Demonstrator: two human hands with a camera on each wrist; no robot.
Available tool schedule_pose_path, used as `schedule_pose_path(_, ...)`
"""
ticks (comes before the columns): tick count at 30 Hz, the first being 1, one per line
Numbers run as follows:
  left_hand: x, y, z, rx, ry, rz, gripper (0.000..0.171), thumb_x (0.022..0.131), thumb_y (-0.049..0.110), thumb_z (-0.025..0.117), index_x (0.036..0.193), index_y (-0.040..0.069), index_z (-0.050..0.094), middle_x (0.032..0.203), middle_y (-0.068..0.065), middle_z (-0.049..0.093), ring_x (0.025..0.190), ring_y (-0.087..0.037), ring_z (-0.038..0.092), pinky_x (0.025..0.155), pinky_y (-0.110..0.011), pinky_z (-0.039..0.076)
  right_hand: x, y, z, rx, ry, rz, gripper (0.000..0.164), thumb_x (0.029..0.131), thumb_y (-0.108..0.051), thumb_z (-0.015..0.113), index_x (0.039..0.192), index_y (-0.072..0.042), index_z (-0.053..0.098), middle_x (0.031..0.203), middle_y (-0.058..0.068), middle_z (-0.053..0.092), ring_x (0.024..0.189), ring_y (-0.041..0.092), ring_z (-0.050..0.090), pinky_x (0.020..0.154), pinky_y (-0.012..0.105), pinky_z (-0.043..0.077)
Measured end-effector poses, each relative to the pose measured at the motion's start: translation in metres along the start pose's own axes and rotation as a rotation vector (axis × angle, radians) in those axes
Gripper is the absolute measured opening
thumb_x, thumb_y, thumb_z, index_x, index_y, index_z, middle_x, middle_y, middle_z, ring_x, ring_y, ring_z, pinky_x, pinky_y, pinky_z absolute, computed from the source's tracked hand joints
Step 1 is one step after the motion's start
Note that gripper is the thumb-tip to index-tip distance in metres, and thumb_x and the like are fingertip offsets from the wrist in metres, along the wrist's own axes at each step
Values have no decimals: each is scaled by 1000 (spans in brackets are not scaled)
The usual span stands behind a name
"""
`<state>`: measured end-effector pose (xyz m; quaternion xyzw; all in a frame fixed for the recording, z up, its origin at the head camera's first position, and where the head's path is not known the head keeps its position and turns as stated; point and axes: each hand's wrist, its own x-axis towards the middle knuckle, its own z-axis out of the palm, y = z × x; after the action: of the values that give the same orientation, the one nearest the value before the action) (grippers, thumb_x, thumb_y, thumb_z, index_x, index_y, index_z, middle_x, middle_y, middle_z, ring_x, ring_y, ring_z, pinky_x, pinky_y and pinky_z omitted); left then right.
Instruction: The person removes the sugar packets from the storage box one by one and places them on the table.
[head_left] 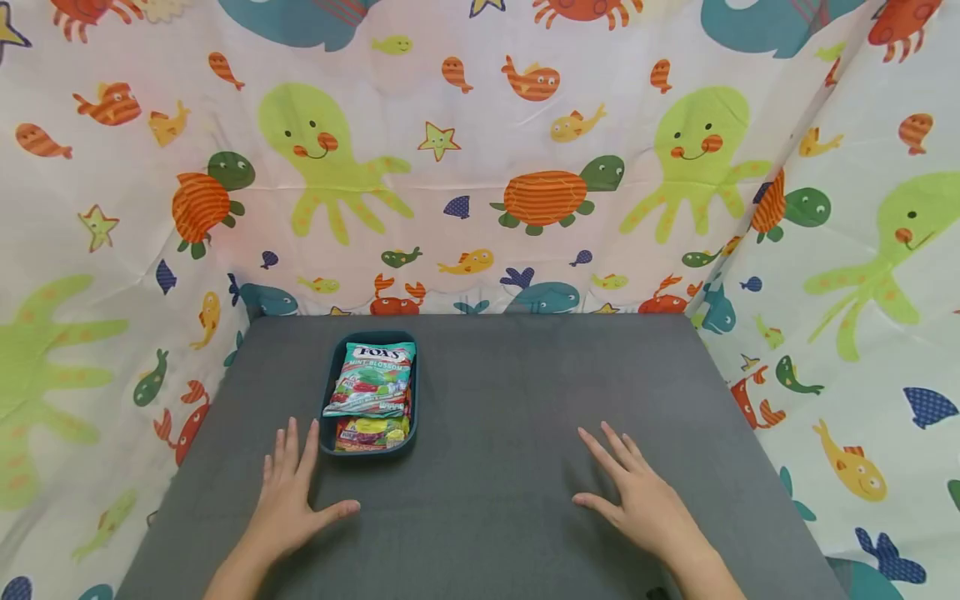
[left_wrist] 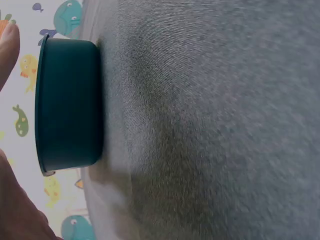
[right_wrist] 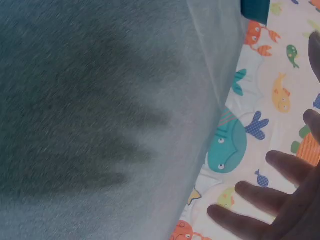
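A dark teal plastic tub (head_left: 414, 417) stands on the grey table, left of the middle. Candy packets fill it: a Fox's Mint Blossom bag (head_left: 372, 379) lies on top, and a yellow and red packet (head_left: 371, 434) shows below it. My left hand (head_left: 287, 508) is spread just in front of the tub's near left corner, fingers straight and thumb out to the right, holding nothing. In the left wrist view the tub's side (left_wrist: 70, 102) faces the hand. My right hand (head_left: 647, 500) hovers over the right part of the table, fingers extended and nothing in them.
The grey cloth-covered table (head_left: 510, 400) reaches back to a printed sea-animal curtain (head_left: 465, 200), which also hangs along both sides. A small dark object (head_left: 657, 593) shows at the bottom edge beside the right wrist.
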<state>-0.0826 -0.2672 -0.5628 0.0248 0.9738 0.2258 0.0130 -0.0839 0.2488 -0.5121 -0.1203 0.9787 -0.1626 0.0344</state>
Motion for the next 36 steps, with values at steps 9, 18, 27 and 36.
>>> schedule_pose_path(9,23,-9,4,-402,-61,-123,126,84,50,80,160,31,-19,167,-10,-23,152,-47,-13,107,-81,9,6,-14,-8,92,96,-68,84,84,-58,73,155,-23,43,153,10,50,132,35,56,99,56,50)
schedule_pose_path(18,40,-8,13,-815,-52,-173,117,91,33,77,161,26,-16,170,-8,-7,155,-36,7,119,-47,24,9,-20,-1,162,210,-143,74,82,-38,83,145,-9,56,140,13,62,123,32,63,95,49,53)
schedule_pose_path(27,41,-12,24,-891,19,-168,106,91,33,77,164,23,2,169,-15,15,151,-38,25,94,-13,43,13,-26,6,226,193,-134,71,85,-40,79,140,-2,58,131,19,67,108,33,70,88,45,57)
schedule_pose_path(36,43,-9,21,-973,-1,-221,107,90,32,78,164,28,0,169,-11,13,153,-34,21,98,-17,44,20,-38,3,367,149,-55,72,85,-42,78,143,-5,57,124,17,71,99,36,73,84,42,59)
